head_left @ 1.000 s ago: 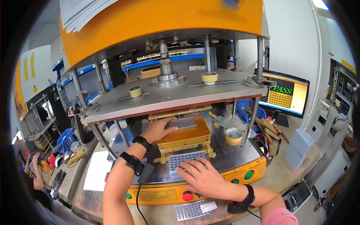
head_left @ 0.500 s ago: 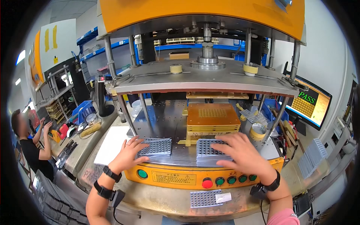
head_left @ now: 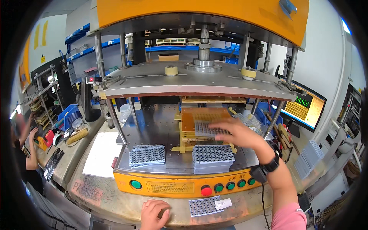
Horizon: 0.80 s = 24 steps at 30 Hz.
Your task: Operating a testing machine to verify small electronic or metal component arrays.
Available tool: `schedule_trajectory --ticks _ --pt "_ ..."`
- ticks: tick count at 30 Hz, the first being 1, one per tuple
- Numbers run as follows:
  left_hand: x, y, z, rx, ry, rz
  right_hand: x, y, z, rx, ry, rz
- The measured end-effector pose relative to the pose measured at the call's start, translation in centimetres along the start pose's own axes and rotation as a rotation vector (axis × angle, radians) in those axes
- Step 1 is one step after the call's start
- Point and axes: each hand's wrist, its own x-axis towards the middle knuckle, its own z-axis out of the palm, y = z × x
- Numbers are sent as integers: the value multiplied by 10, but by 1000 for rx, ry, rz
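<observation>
My right hand (head_left: 241,132) reaches over the orange-topped fixture (head_left: 188,122) in the middle of the press bed. It grips one edge of a thin grey perforated panel (head_left: 205,128), blurred by motion, which hangs above the fixture's front part. My left hand (head_left: 155,214) rests low by the bench's front edge, empty, its fingers loosely bent and the thumb apart. A tall stack of the same panels (head_left: 213,154) stands in front of the fixture, and a lower stack (head_left: 147,155) sits to its left. Another panel (head_left: 203,207) with a white label lies on the bench.
Overhead is the press's steel plate (head_left: 199,82) on metal columns. Along the orange front panel (head_left: 168,187) are a red button (head_left: 206,190) and several green ones. White paper (head_left: 104,155) lies at left, a monitor (head_left: 303,105) stands at right, and a person (head_left: 28,153) works far left.
My right hand has moved up and forward from the tall stack, now with a panel in it. My left hand has left the lower stack and dropped to the bench's front edge.
</observation>
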Motion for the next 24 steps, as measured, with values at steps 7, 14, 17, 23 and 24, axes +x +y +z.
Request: schedule_trajectory --ticks 7,14,17,23,24 --pt "4 5 0 46 -26 38 29 59 13 -367 56 117" --pt "1 5 1 76 -26 13 34 56 12 -384 33 140" --pt "2 5 -1 62 -30 10 35 56 12 -385 25 143" --pt "1 4 -1 74 -25 19 41 59 13 -384 -22 139" --pt "2 5 0 76 -19 21 42 60 13 -378 -37 141"
